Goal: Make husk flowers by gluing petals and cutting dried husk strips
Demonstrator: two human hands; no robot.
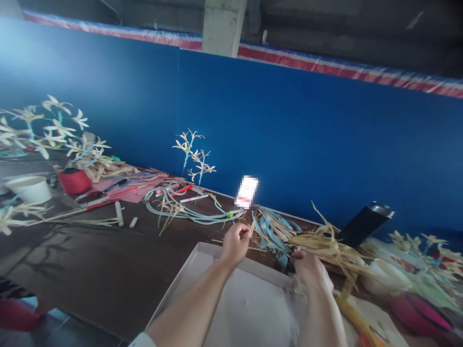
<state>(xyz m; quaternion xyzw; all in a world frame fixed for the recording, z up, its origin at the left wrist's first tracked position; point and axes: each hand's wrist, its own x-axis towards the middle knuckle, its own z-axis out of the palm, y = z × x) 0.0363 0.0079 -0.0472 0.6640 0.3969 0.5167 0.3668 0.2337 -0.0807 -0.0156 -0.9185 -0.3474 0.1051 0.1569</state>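
Left hand point(236, 241) pinching pale strip point(252, 228) at its fingertips, right hand point(309, 266), grip unclear

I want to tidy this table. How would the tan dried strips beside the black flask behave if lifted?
The tan strips look thin and papery, so probably light. Their bent, twisted shapes suggest they might crease or crack. They lie tangled, so lifting one may drag others along.
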